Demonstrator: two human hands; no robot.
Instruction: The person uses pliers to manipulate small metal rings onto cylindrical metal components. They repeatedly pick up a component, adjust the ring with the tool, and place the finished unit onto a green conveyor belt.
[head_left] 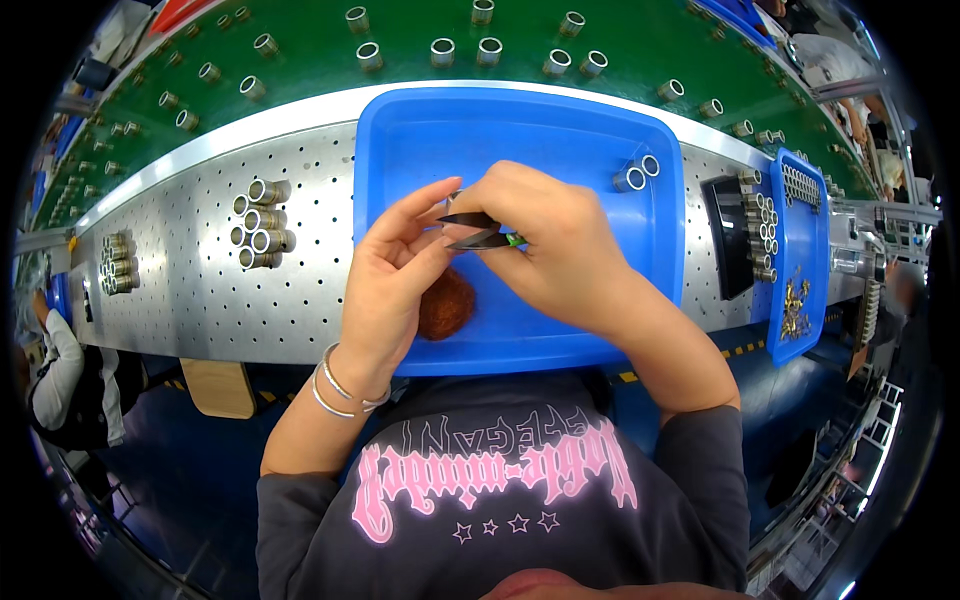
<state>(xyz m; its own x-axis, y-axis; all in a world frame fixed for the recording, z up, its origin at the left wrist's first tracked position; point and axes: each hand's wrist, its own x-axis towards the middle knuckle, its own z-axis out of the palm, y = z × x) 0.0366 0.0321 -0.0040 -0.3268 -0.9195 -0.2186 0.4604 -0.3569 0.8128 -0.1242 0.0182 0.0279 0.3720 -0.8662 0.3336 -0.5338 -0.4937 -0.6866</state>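
Note:
Over the blue tray (pixel 520 358) my two hands meet. My right hand (pixel 550 235) is closed around a black tool with two pointed prongs (pixel 472 240), like tweezers or snips, with a bit of green near its grip. Its tips point left, toward the fingers of my left hand (pixel 385 265). That hand is curled around a small metal sleeve (pixel 455 195), mostly hidden by the fingers. Below the hands, a rough reddish-brown pad (pixel 446 305) lies in the tray. Two metal sleeves (pixel 630 179) stand at the tray's right side.
Several metal sleeves (pixel 262 218) are grouped on the perforated metal table (pixel 320 300) at left. More stand on the green surface (pixel 310 60) beyond. At right are a black flat device (pixel 727 238) and a smaller blue tray (pixel 797 255) with sleeves and brass-coloured pieces.

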